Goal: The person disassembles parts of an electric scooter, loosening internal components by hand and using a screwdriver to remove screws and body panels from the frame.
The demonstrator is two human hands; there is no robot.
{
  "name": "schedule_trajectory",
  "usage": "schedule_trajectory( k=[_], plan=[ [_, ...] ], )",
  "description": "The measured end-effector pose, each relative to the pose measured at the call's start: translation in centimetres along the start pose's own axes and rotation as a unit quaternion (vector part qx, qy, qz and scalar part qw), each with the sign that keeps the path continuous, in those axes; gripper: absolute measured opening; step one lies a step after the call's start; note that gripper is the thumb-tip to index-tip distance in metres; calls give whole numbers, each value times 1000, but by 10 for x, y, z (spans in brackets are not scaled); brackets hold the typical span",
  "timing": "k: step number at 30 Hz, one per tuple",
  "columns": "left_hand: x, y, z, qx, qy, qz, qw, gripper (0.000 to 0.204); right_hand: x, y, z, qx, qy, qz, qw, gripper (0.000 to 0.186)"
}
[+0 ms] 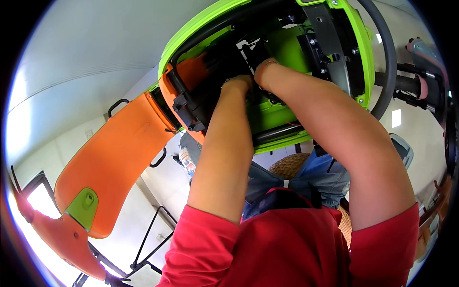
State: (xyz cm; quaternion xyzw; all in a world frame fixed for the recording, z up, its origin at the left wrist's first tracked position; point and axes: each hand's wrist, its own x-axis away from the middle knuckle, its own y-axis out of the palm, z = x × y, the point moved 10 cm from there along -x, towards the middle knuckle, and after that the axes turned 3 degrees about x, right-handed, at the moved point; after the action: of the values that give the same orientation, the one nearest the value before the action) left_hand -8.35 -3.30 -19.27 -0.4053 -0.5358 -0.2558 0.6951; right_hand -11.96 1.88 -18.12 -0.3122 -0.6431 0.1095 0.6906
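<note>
Both my arms reach down into the open body of a lime-green and orange scooter (220, 19). My left hand (238, 82) is bent at the wrist, deep in the dark cavity, and its fingers are lost in shadow. Just right of it, my right hand (263, 71) goes into the same space, with an orange-red band (260, 74) round the wrist. Its fingers are hidden too, so what either hand grips does not show. A pale, notched strip (247, 53) lies just beyond the hands among black parts.
An orange front panel (114, 162) extends to the left, with a green piece (83, 209) near its end. A black bracket (188, 112) sits on the cavity's left rim. A grey bar (389, 57) curves past the right side. Beneath is a woven seat (289, 165).
</note>
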Motion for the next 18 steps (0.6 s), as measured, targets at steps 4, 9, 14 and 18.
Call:
schedule_trajectory(
  k=[4,9,14,18],
  plan=[
    [-4,0,-3,19,13,7,1000,35,-12,7,9,-72,2,-42,997,37],
    [-6,2,9,4,1,12,1000,36,-29,16,23,-47,79,57,994,37],
    [-7,8,-12,-40,-14,-18,999,37,0,-15,0,-24,7,35,999,41],
    [-8,9,-13,-45,-58,-15,997,37,0,4,0,-79,3,-23,997,41]
  ],
)
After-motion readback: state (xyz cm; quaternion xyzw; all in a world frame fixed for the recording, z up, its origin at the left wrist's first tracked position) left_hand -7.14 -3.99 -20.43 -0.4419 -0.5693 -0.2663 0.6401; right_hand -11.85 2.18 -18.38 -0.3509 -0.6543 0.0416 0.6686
